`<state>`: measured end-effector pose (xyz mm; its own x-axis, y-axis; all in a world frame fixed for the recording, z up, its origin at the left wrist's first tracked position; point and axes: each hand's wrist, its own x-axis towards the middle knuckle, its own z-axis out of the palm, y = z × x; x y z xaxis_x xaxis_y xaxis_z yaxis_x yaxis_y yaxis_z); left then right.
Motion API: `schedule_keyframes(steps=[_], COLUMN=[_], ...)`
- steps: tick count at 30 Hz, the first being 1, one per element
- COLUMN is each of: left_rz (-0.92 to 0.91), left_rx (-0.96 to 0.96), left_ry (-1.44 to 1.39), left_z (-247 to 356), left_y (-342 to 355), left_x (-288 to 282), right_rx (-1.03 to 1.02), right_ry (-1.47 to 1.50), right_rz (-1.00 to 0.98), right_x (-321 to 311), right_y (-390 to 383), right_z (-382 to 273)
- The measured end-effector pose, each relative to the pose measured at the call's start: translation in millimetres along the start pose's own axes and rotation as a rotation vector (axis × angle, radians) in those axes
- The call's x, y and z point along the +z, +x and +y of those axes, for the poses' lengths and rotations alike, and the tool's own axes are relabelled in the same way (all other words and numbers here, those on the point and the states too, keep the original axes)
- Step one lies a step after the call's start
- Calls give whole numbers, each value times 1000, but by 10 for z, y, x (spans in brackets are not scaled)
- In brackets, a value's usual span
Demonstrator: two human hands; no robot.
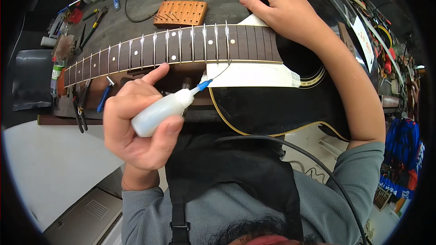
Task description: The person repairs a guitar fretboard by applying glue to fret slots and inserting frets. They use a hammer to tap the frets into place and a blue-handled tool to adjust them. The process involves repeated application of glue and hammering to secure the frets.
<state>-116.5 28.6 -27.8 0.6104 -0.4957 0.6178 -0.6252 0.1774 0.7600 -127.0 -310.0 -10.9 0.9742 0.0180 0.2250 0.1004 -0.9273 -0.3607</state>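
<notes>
My left hand (125,127) grips a translucent squeeze bottle (154,115) whose blue tip (204,84) carries a thin needle, angled up to the lower edge of the fretboard (111,66). One finger of that hand points out near the same edge. The fretboard has metal frets along most of its length and bare slots near the guitar body. Pale masking sheet (250,75) covers part of the black guitar body (272,109) below it. My right hand (277,9) lies with fingers apart on the body's upper part, holding nothing.
A drilled wooden block (190,11) with pins sits behind the neck on the dark bench (113,27). Pliers (95,27), a blue-handled tool (103,97) and assorted tools flank the neck. A black cable (299,154) arcs down across the right side.
</notes>
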Motion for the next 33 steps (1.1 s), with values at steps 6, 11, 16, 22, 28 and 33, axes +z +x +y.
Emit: schedule_keyframes(steps=[6,11,16,22,28,33], left_rz=[184,334,68,-353,-321,-254], left_rx=[-74,-350,-477,-457,-523,-483], left_ry=[-56,-283,-255,-305,-390,-269], left_z=[3,133,-109,-83,-283,-706], left_y=[46,266,1167,2503,2500,2356], left_x=[-73,-75,-572,-315,-66,-611], right_rx=[-106,-135,92,261,288,118], right_ry=[-139,26,373,569,497,147], right_rz=[190,194,73,143,45,-146], right_x=[250,198,-490,-1217,-1500,-896], right_y=[-31,16,161,263,190,-236], right_z=[225,227,40,-430,-668,-535])
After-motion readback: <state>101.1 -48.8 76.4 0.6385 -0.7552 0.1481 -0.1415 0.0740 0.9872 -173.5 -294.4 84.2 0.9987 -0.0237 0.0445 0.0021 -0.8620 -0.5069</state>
